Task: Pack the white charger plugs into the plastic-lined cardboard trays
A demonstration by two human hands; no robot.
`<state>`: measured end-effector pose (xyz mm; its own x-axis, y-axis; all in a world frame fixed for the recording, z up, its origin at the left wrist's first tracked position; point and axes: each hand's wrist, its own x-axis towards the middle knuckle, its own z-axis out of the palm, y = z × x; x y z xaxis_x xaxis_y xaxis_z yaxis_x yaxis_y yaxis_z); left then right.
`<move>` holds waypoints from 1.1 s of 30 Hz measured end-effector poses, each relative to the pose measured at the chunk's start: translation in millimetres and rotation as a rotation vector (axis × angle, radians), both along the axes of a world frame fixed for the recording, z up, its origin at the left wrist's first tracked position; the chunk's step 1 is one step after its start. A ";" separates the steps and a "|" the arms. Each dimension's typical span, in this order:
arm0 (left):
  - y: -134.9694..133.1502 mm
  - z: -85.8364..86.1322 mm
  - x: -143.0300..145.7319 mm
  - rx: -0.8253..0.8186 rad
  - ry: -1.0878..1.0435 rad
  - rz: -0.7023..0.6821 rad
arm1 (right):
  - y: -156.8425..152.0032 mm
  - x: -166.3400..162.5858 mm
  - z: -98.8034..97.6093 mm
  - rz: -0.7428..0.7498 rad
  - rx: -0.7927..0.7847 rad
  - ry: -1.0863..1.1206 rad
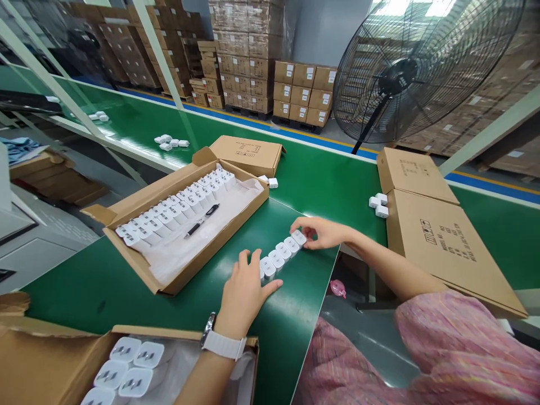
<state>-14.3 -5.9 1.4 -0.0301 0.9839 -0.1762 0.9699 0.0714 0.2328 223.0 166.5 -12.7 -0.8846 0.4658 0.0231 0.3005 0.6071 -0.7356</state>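
A short row of white plug-in chargers stands on the green table, running diagonally between my two hands. At its far right end, my right hand has its thumb and fingers closed around the last charger. My left hand, with a watch on the wrist, is at the near left end; its fingers and thumb are spread beside the chargers, and whether it touches them is partly hidden. Left of the row lies an open carton holding lined-up chargers, prongs up, and a black pen on white lining.
A second open carton with bigger-looking chargers is at the near left. Closed cartons lie on the right, another behind. Loose chargers sit on the green belt. A large fan stands beyond.
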 end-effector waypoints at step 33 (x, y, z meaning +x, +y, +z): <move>3.2 7.6 0.7 0.037 0.353 -0.064 | -36.2 -14.4 -30.0 0.026 -0.172 0.267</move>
<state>-13.5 -2.7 9.0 -0.0213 0.9913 -0.1300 0.9932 0.0061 -0.1162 208.6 130.3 -42.7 -0.8694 0.4605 0.1790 0.0692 0.4722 -0.8788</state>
